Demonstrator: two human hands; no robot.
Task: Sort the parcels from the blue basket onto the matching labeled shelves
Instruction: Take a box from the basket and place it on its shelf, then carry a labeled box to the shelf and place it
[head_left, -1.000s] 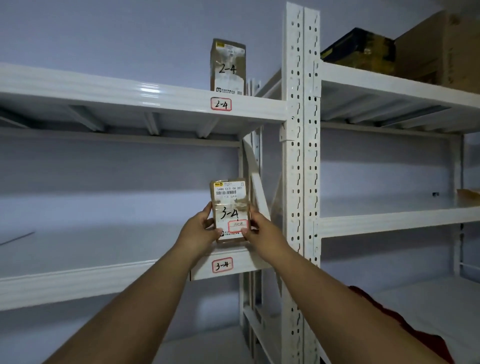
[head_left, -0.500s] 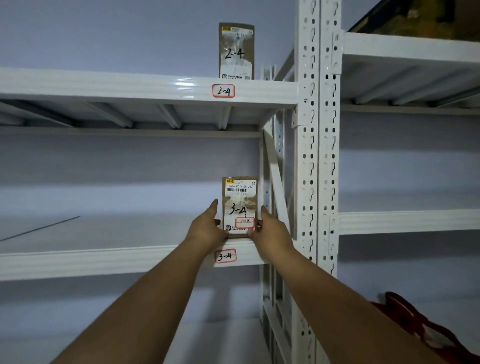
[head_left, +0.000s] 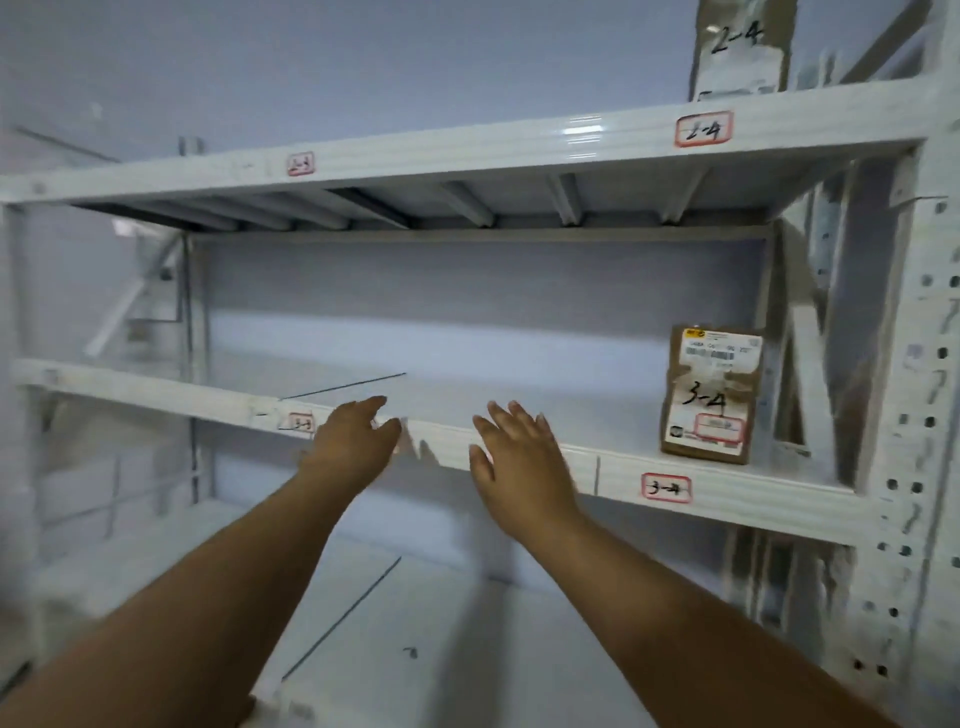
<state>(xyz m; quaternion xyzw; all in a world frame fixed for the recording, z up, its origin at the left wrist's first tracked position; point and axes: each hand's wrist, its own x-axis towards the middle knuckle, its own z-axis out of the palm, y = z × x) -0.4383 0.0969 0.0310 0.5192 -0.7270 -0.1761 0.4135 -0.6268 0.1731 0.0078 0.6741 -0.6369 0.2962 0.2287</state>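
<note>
A tall white metal shelving rack (head_left: 519, 150) fills the view, seen from below eye level, with a pale wall behind it. Its perforated upright post (head_left: 914, 467) runs down the right edge. The picture is somewhat blurred.

The middle shelf board (head_left: 519, 447) crosses the frame at a slant, lower on the right. Two bare forearms reach up from the bottom edge toward it. The left hand (head_left: 353, 441) hangs in front of the shelf's front lip with fingers spread and nothing in its grip. The right hand (head_left: 519, 457) is just beside it, fingers also spread, its grip likewise loose and holding nothing. Both hands are well apart from the parcel.

A brown cardboard parcel with a white shipping label and "3-4" handwritten in black (head_left: 709, 395) stands upright at the right end of the middle shelf. Directly below it, on the front lip, is a small red-bordered tag reading "3-4" (head_left: 666, 488).

On the top shelf, at the upper right corner, stands another brown cardboard parcel marked "2-4" (head_left: 740, 49), partly cut off by the frame. Under it is a red-bordered tag reading "2-4" (head_left: 704, 129).

Farther left, two more red-bordered tags, one on the top lip (head_left: 301, 163) and one on the middle lip (head_left: 301, 422), are too blurred to read with certainty.
</note>
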